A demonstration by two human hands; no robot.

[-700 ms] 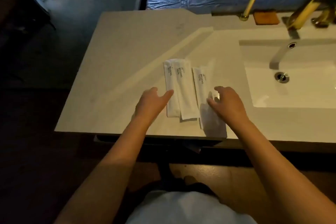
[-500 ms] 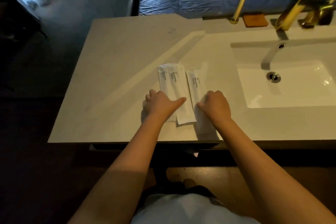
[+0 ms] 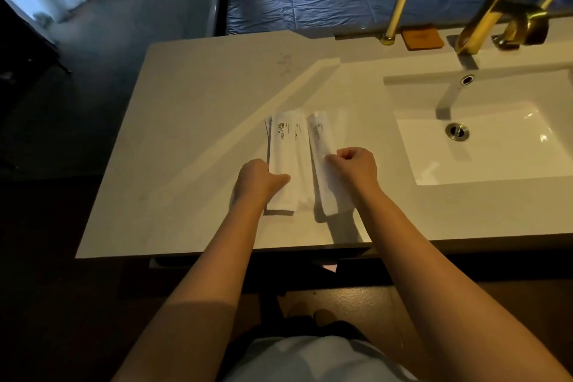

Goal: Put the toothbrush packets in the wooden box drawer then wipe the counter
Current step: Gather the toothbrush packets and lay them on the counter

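Several white toothbrush packets lie on the pale counter (image 3: 192, 108). An overlapping stack of packets (image 3: 283, 146), the top one printed "BRUSHING TEETH", is gripped at its lower left by my left hand (image 3: 259, 178), thumb on top. A separate packet (image 3: 322, 149) to the right looks tilted, and my right hand (image 3: 353, 164) pinches its middle with curled fingers. No wooden box drawer is in view.
A white sink basin (image 3: 483, 146) with a drain is sunk into the counter's right part. A gold faucet (image 3: 499, 20) and a brown soap bar (image 3: 422, 37) stand at the back. Gold mirror-frame legs (image 3: 397, 9) rise behind. The counter's front edge is near my body.
Both hands went from hovering open over the packets to closing on them. The left hand took hold of the stack and the right packet's near end tilted up.
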